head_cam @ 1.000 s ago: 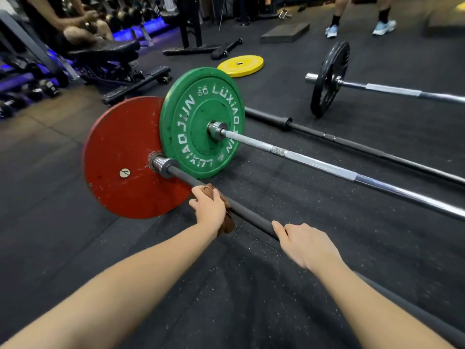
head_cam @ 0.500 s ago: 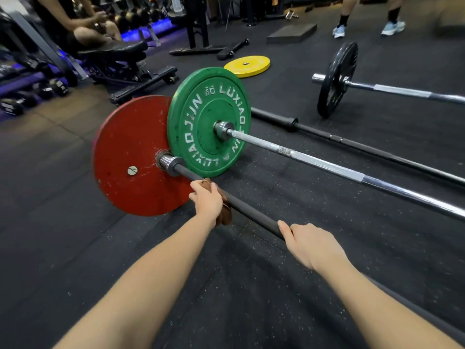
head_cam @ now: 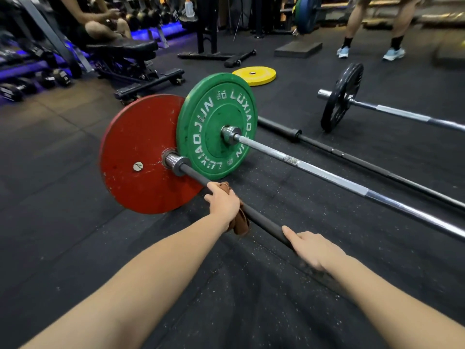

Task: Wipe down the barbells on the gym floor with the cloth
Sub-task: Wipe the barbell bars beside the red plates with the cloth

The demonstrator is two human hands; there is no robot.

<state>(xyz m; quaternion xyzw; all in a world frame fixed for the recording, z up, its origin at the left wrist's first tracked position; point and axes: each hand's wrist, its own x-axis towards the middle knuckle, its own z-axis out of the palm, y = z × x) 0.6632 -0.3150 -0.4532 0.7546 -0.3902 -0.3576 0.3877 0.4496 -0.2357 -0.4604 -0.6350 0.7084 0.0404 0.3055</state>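
Heavy, stiff black barbell, soft brown cloth.
Squeezing cloth round it with left hand, gripping it bare with right hand.

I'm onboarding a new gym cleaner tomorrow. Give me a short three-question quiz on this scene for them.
1. True or false: the right hand holds the brown cloth.
2. Which plate is on the black bar that both hands grip? A green, B red, C black.
3. Fill in: the yellow plate lies ___ on the floor.
Key: 1 false, the left hand grips it; 2 B, the red plate; 3 flat.
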